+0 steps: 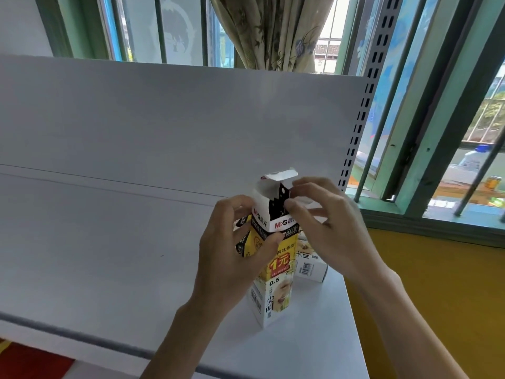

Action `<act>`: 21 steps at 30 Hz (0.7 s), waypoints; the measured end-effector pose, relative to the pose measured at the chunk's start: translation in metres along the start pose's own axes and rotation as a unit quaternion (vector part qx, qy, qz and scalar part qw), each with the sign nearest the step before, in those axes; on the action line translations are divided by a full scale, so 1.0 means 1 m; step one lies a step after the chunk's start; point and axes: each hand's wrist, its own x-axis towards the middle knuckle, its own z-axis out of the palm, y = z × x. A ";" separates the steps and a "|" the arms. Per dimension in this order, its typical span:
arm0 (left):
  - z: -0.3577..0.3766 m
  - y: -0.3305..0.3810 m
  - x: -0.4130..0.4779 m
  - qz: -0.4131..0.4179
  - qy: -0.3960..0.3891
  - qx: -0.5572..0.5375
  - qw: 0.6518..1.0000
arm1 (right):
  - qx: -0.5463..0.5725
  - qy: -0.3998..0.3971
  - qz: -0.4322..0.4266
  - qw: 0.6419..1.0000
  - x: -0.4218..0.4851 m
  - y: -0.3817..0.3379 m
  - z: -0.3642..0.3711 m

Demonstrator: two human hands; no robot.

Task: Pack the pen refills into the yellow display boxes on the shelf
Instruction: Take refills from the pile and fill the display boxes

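Observation:
A tall yellow and white display box (276, 285) stands upright on the white shelf (109, 255), its top flap open. My left hand (235, 250) grips the box's upper part from the left. At the open top my right hand (322, 214) pinches a side flap, beside the black ends of pen refills (278, 203) that show inside. A second yellow box (311, 258) lies behind the first, partly hidden by my right hand. Another dark and yellow box (243, 242) peeks out behind my left hand.
The shelf's white back panel (164, 119) rises behind the boxes, with a perforated upright (360, 119) at its right end. A barred window (451, 132) and a curtain (273, 31) lie beyond. The shelf's front edge (82, 337) runs low left.

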 end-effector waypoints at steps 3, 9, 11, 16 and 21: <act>0.002 -0.001 0.000 0.021 0.000 0.017 1.000 | -0.111 -0.037 -0.055 0.992 0.000 -0.001 -0.004; 0.001 -0.003 0.002 0.044 -0.020 0.054 0.997 | -0.116 -0.113 -0.028 0.986 -0.002 -0.006 -0.005; -0.001 -0.002 0.005 0.023 -0.034 0.055 0.998 | -0.003 -0.072 -0.003 0.997 -0.005 -0.007 -0.006; -0.010 -0.003 0.008 -0.018 -0.066 0.021 0.997 | 0.290 -0.006 0.078 0.954 -0.016 0.001 0.001; -0.008 -0.006 0.010 -0.032 -0.089 -0.019 0.995 | 0.338 0.016 0.052 0.940 -0.024 0.009 0.014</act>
